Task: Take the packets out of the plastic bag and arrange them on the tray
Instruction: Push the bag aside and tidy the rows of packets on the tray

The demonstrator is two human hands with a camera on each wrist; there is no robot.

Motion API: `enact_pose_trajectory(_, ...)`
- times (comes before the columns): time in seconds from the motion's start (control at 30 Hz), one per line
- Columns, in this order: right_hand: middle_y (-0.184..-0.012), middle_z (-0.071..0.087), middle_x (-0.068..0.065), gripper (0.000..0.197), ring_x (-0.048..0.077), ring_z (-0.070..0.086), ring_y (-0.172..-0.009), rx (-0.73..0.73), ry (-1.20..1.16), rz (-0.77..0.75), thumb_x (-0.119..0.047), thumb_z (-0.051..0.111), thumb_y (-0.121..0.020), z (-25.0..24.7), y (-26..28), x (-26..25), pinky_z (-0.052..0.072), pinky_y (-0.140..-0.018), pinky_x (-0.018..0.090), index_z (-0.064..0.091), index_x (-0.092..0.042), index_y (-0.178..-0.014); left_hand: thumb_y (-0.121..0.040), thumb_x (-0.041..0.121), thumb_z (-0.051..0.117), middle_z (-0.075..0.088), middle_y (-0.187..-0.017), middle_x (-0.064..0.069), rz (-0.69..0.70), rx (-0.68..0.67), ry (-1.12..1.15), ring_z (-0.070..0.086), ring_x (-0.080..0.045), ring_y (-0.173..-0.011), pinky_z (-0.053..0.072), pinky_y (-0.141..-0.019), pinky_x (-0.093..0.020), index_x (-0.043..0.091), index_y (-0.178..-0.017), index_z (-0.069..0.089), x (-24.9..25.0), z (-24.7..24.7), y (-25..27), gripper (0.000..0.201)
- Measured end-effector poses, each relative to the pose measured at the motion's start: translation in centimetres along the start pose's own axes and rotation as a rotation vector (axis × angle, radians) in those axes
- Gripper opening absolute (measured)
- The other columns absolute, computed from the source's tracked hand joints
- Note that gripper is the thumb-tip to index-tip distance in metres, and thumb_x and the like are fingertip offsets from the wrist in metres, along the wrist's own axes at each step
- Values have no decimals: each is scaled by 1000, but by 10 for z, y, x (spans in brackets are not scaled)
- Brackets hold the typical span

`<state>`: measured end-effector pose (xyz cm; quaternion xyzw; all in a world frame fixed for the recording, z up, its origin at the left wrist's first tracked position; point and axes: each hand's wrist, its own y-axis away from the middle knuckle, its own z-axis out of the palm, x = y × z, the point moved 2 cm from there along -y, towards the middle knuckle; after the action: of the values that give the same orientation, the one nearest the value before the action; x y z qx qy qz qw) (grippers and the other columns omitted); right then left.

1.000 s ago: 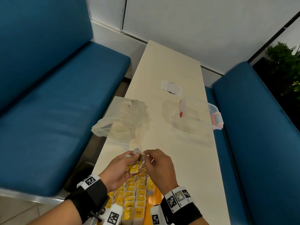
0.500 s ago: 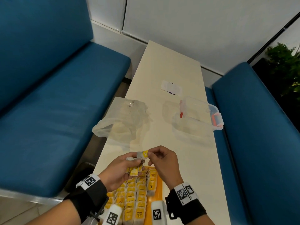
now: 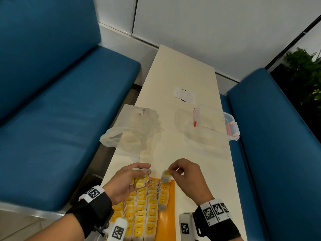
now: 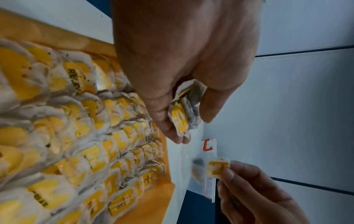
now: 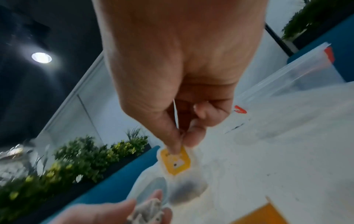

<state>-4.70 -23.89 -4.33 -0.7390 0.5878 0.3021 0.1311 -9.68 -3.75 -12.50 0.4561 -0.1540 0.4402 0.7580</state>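
Note:
An orange tray (image 3: pixel 168 213) at the near table edge holds several rows of yellow-labelled tea packets (image 3: pixel 140 209). My left hand (image 3: pixel 132 178) hovers over the tray's far end and grips a small bunch of packets (image 4: pixel 182 115). My right hand (image 3: pixel 180 173) pinches a single packet (image 3: pixel 165 176) by its yellow tag, hanging just above the tray's far right corner; that single packet (image 5: pixel 176 162) shows clearly in the right wrist view. The crumpled clear plastic bag (image 3: pixel 132 133) lies beyond the hands, overhanging the table's left edge.
A clear plastic box with red latches (image 3: pixel 213 131) stands on the right side of the long white table (image 3: pixel 180 80). A small white paper (image 3: pixel 184 94) lies farther back. Blue benches (image 3: pixel 60 119) flank the table on both sides.
My hands have moved apart: the right hand pulled one packet out of the left hand's bunch and carried it right, over the tray's far right corner.

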Motion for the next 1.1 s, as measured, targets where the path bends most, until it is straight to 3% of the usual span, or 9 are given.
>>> enact_pose_trajectory(0.07, -78, 68, -11, 20, -2, 59, -69, -33, -27, 44, -11, 72, -84, -3, 1, 5, 46, -64, 11, 69, -29, -76, -95, 3, 64, 71, -121, -21, 1, 4, 6, 73, -30, -99, 62, -79, -36, 7, -122, 71, 1, -2, 0, 28)
enact_pose_trajectory(0.23, -68, 67, -17, 22, 2, 63, -65, -78, -32, 133, -9, 71, -85, -6, 10, 19, 50, -64, 17, 69, -28, -75, -94, 4, 64, 70, -121, -21, 1, 7, 5, 74, -28, -95, 62, -78, -35, 7, -121, 71, 0, 0, 0, 28)
enact_pose_trajectory(0.33, -71, 70, -4, 21, 12, 67, -68, -130, 3, 145, -8, 68, -86, -3, 20, 23, 54, -67, 25, 69, -27, -76, -95, 4, 65, 71, -121, -21, 1, 17, 4, 74, -28, -95, 62, -80, -37, 7, -121, 71, -1, -2, -1, 27)
enact_pose_trajectory(0.5, -84, 70, -9, 24, 4, 64, -60, -393, 191, 104, -12, 63, -87, 18, 37, 23, 49, -60, 14, 65, -33, -77, -94, 5, 66, 71, -120, -21, 4, 22, -1, 75, -27, -94, 60, -85, -39, 7, -120, 71, -1, -3, -2, 27)
enact_pose_trajectory(0.6, -94, 74, -3, 18, 9, 61, -51, -547, 256, 139, -10, 62, -86, 33, 44, 26, 47, -48, 16, 73, -24, -85, -95, 4, 65, 72, -119, -20, 9, 25, -4, 75, -26, -92, 61, -80, -36, 7, -120, 71, -1, -1, -2, 26)
enact_pose_trajectory(0.67, -91, 72, -5, 19, 11, 60, -50, -596, 304, 159, -9, 63, -85, 42, 44, 30, 42, -43, 15, 74, -24, -84, -95, 4, 65, 72, -118, -20, 12, 24, 0, 74, -26, -92, 60, -80, -36, 7, -120, 71, -1, -1, -3, 26)
enact_pose_trajectory(0.73, -86, 70, -6, 20, 9, 60, -55, -601, 349, 146, -8, 64, -84, 48, 43, 33, 42, -47, 13, 75, -25, -84, -95, 4, 65, 72, -116, -19, 13, 22, 3, 74, -26, -93, 60, -82, -38, 6, -121, 71, -2, -1, -3, 27)
enact_pose_trajectory(0.87, -102, 74, -5, 21, 14, 68, -93, -468, 448, 97, -15, 61, -85, 58, 41, 41, 53, -78, 26, 77, -24, -96, -95, 4, 65, 71, -119, -21, 9, 25, 8, 74, -27, -93, 62, -79, -36, 6, -120, 71, -3, -2, -3, 26)
enact_pose_trajectory(1.1, -109, 65, -3, 19, 22, 65, -95, -323, 569, 16, -26, 51, -93, 70, 43, 53, 47, -76, 31, 68, -24, -102, -95, 3, 64, 70, -122, -22, 4, 26, -1, 75, -26, -92, 62, -72, -32, 6, -121, 71, -2, -1, -2, 26)
